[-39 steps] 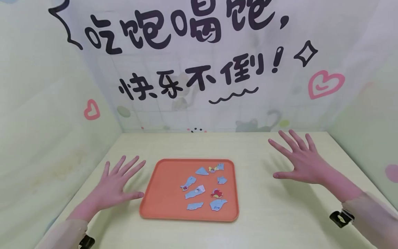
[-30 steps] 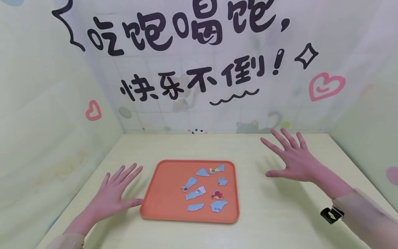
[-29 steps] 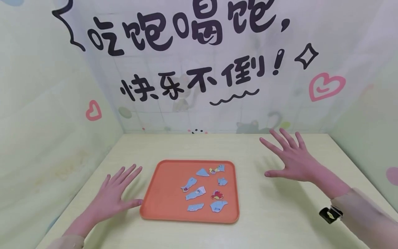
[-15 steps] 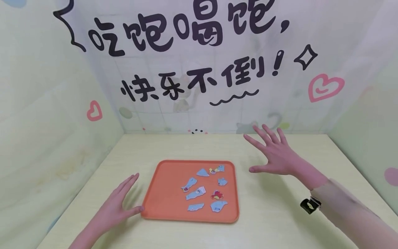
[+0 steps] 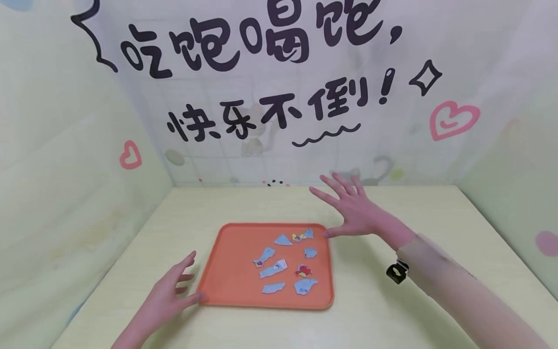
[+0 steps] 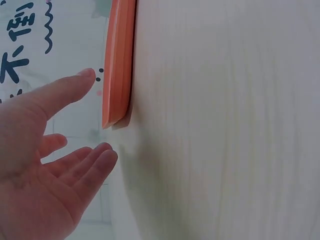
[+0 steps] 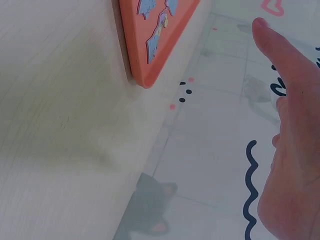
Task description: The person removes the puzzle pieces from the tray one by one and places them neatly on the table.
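An orange tray (image 5: pixel 235 271) lies on the table, bearing several irregular flat pieces, mostly pale blue. Among them are a triangular blue piece (image 5: pixel 283 240), a red-printed piece (image 5: pixel 303 271) and a long blue piece (image 5: pixel 273 268). My left hand (image 5: pixel 163 295) is at the tray's front left corner, its thumb overlapping the rim in the head view and its fingers loosely bent. In the left wrist view this hand (image 6: pixel 55 170) holds nothing. Above the tray's back right corner hovers my right hand (image 5: pixel 355 208), fingers spread and holding nothing.
A pale wooden table (image 5: pixel 392 291) surrounds the tray. Behind it hangs a white backdrop (image 5: pixel 209 167) with large black lettering and a pink heart, and fabric walls (image 5: pixel 65 203) close off the sides. A dark device (image 5: pixel 397 271) sits on the right wrist.
My right hand has moved left from the table's right side to the tray's back right corner. The left hand has shifted slightly nearer the front left corner, its fingers bending. The pieces stay put.
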A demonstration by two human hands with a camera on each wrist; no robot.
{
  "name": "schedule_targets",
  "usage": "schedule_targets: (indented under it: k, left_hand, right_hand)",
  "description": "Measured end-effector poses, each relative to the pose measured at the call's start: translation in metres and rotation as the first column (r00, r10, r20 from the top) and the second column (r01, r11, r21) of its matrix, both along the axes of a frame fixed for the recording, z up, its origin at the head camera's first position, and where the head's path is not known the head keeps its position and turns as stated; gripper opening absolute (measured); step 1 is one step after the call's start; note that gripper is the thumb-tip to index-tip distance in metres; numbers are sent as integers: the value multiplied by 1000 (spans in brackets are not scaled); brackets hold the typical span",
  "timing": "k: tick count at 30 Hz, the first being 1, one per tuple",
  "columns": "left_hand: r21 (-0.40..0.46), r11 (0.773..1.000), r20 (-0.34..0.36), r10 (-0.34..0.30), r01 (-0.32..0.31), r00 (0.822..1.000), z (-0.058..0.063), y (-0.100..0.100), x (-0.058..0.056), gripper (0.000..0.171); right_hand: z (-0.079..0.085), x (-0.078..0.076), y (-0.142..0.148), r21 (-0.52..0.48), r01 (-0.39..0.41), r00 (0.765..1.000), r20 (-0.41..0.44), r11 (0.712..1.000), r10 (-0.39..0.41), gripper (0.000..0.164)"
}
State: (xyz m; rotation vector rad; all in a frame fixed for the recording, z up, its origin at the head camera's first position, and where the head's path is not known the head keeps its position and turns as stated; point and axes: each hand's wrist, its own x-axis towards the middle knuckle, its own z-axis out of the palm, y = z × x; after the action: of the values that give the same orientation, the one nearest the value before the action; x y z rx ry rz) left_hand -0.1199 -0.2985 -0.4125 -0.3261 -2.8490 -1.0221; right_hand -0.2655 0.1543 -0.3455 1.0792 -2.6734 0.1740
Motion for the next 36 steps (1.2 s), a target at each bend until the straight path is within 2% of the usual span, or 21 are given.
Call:
schedule_targets:
  k: [7, 15, 18, 22, 27, 32, 36]
  left_hand:
    - [62, 997, 134, 44, -53, 990, -4, -2, 0, 98]
    - [104, 994, 193, -3, -18, 981, -6, -2, -3, 91]
    - [101, 994, 228, 18, -42, 973, -5, 0, -4, 87]
    - [83, 993, 254, 61, -84, 965, -6, 2, -2, 80]
    - [86, 988, 278, 97, -125, 956, -8, 3, -1, 74]
    - [124, 977, 341, 121, -172, 932, -11, 1, -1, 76]
    - [158, 975, 348, 95, -159, 933, -12, -1, -1, 76]
  right_hand:
    - [-10, -11, -21, -19, -38, 994, 103, 999, 40, 103]
    - [-23, -22, -45, -60, -58, 986, 153, 997, 67, 102]
    - [-25, -25, -56, -74, -75, 981, 175, 994, 87, 102]
    - [-26, -28, -71, -107, -117, 961, 236, 987, 140, 99]
    - [-31, -32, -85, -130, -148, 926, 329, 980, 184, 88]
    - [-42, -36, -95, -100, -143, 892, 418, 985, 172, 72]
    - [-47, -37, -100, -63, -127, 868, 475, 990, 141, 58]
